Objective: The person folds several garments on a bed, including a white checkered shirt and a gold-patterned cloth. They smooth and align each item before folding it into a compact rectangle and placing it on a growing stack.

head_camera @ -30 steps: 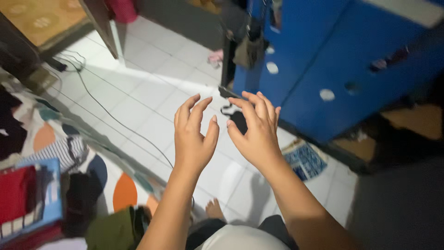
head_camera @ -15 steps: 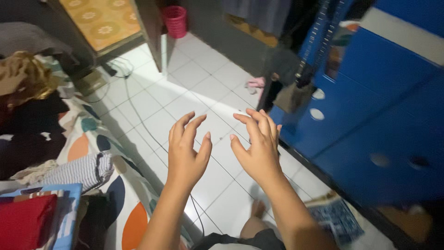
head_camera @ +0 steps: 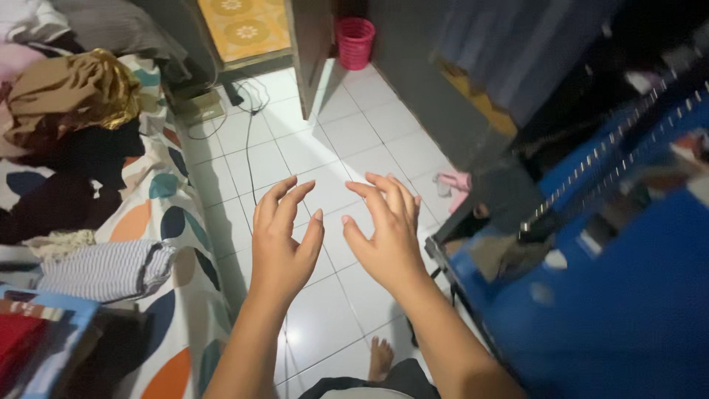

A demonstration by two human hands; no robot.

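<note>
Two bare hands hang in mid-air at the centre of a head-worn camera's downward view, over a white tiled floor (head_camera: 354, 140). Largest in view is a blue cabinet (head_camera: 628, 318) filling the right side, blurred, with metal chains hanging across its upper part. On the left lies a mattress (head_camera: 177, 222) covered in a sheet with orange, navy and teal spots, and on it sits a heap of clothes (head_camera: 70, 111) in brown, black and grey. Nearer the camera on that sheet is a folded striped cloth (head_camera: 103, 270), and at the bottom left corner the edge of a blue basket (head_camera: 44, 340) with something red inside. Between mattress and cabinet the floor runs back to a dark door (head_camera: 310, 44), with a pink bin (head_camera: 355, 41) just beyond it. A thin black cable (head_camera: 247, 159) trails across the tiles and passes beneath the left hand. A small pink item (head_camera: 452, 182) lies on the floor near the cabinet's corner. One bare foot (head_camera: 380, 358) shows at the bottom.

The left hand (head_camera: 282, 240) and right hand (head_camera: 384, 236) are side by side, close but apart, fingers spread and curled, holding nothing and touching nothing.

Compared with half a second ago, the hands keep the same pose, while the view has swung: the pink bin and clothes heap show more fully, and the cabinet now sits lower on the right.
</note>
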